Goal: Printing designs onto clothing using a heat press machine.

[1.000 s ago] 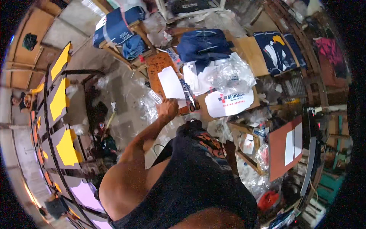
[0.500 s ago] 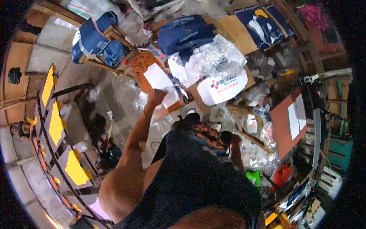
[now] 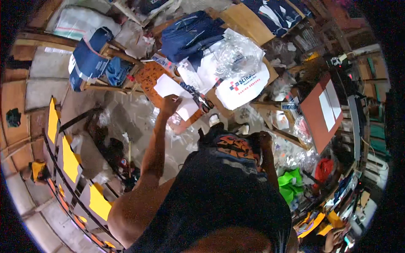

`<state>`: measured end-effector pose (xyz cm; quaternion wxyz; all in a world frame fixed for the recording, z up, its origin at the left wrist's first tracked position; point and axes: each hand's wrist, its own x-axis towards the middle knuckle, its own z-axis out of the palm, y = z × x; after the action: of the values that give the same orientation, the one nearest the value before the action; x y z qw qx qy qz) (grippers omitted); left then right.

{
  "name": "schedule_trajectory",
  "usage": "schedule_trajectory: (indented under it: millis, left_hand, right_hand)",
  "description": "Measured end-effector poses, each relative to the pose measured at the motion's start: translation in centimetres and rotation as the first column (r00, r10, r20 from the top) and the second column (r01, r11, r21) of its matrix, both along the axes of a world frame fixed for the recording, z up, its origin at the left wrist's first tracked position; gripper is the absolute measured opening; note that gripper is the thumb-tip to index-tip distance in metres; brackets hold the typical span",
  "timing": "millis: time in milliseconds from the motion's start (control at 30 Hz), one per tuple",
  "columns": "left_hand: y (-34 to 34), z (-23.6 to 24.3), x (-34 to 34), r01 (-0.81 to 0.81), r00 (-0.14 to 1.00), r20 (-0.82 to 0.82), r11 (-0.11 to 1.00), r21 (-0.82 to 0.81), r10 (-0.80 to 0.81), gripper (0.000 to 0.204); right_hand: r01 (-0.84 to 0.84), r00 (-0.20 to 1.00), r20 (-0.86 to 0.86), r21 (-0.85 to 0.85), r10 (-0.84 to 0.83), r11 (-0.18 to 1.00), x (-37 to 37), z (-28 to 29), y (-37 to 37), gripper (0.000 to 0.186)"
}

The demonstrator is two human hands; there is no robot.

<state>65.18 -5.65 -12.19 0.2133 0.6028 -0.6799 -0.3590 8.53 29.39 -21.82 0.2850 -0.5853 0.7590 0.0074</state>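
Note:
My left hand (image 3: 170, 103) is at the lower left edge of a white sheet (image 3: 171, 87) lying on a spotted orange board (image 3: 147, 78). Its fingers are curled around a small pale item too small to name. Scissors (image 3: 206, 105) lie at the sheet's right, with a printed strip beside them. My right hand (image 3: 265, 139) hangs by my right hip, dark and small, so its fingers are unclear. To the right of the board are white printed sheets (image 3: 236, 95), a crumpled clear plastic bag (image 3: 238, 59) and a pile of navy cloth (image 3: 190, 36).
At left are racks with yellow-printed panels (image 3: 71, 158) and a person (image 3: 38, 170). A bench with folded navy cloth (image 3: 86, 55) is at upper left. A red-brown board (image 3: 312, 126) stands at right, above green plastic (image 3: 289, 185). Plastic scraps litter the floor (image 3: 126, 109).
My view has turned, shifting the worktable up and left in the picture. My left hand has stayed at the white sheet, and my right hand has come further into view beside my hip.

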Motion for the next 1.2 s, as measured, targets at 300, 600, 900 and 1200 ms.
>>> schedule_trajectory:
  millis: [300,600,900,1200]
  left_hand:
    - [-0.5,16.2,-7.8,0.038,0.894,-0.442,0.971,0.237,0.073,0.021]
    - [-0.4,21.7,-23.6,0.274,0.676,-0.729,0.883,0.381,0.105,0.019]
    - [-1.4,21.2,-30.0,0.503,0.711,-0.343,0.785,-0.362,-0.614,0.075]
    - [-2.5,20.1,-34.5,0.658,0.677,-0.543,0.739,0.144,-0.497,0.032]
  right_hand:
    - [0.202,-0.185,0.963,-0.159,0.197,0.966,12.3,17.2,-20.3,0.076]
    - [0.256,0.744,0.650,-0.495,0.158,0.830,18.3,29.3,-24.6,0.048]
    - [0.387,0.735,0.634,-0.102,-0.240,0.916,11.4,32.4,-20.9,0.026]
    - [0.560,0.389,0.832,0.128,-0.396,0.819,5.9,28.1,-15.5,0.035]
